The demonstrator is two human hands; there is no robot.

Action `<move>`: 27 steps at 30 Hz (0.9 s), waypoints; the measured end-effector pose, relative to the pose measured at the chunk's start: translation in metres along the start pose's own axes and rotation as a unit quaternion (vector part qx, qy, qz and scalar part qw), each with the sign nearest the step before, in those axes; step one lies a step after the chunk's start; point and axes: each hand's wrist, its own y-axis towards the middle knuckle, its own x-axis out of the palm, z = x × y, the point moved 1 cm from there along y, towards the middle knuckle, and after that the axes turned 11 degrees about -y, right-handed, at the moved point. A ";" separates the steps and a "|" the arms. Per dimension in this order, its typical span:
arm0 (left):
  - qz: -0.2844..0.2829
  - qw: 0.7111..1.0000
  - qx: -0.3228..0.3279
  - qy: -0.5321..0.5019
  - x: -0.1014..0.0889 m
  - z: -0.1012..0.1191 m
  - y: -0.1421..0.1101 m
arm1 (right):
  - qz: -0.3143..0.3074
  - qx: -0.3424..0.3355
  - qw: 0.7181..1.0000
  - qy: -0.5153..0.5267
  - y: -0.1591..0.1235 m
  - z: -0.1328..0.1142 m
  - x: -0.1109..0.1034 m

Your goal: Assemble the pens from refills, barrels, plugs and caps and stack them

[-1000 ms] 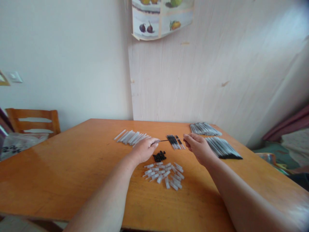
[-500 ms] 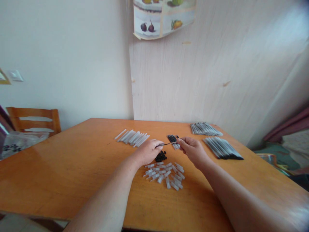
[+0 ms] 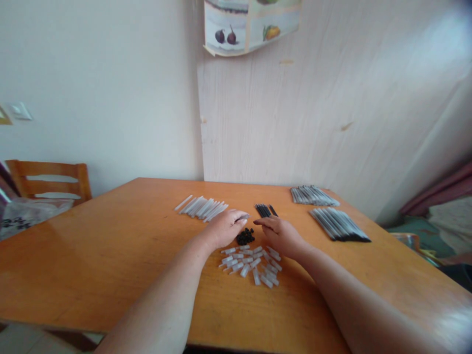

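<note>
My left hand point(image 3: 222, 229) is closed on a clear pen tube point(image 3: 244, 216), whose end sticks out past the fingertips. My right hand point(image 3: 279, 234) lies palm down just to its right. Its fingers stretch left towards a small heap of black bits point(image 3: 245, 237) and hold nothing that I can see. Short clear caps point(image 3: 252, 266) lie scattered just in front of both hands. A few black refills point(image 3: 265, 210) lie just beyond the right hand, and a row of clear tubes point(image 3: 201, 208) lies beyond the left hand.
All of this sits on an orange wooden table point(image 3: 110, 255). Two stacks of finished pens point(image 3: 313, 195) point(image 3: 339, 224) lie at the far right. A wooden chair point(image 3: 49, 178) and a plastic bag point(image 3: 25, 216) are at the left. The wall with a fruit poster point(image 3: 250, 24) is close behind.
The thin black refill that stretched between my hands is gone from sight. My right hand has let go and moved down and left, towards the black bits. The left hand has barely moved.
</note>
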 end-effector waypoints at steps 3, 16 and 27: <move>-0.005 1.000 -0.008 0.008 -0.001 0.001 0.001 | -0.035 -0.019 0.995 -0.089 0.001 -0.005 -0.002; 0.075 0.976 -0.094 -0.184 -0.014 0.008 0.002 | -0.070 -0.025 0.986 -0.151 0.002 -0.008 -0.007; 0.081 0.976 -0.096 -0.176 -0.010 0.007 0.002 | -0.066 -0.048 0.986 -0.145 0.002 -0.007 -0.006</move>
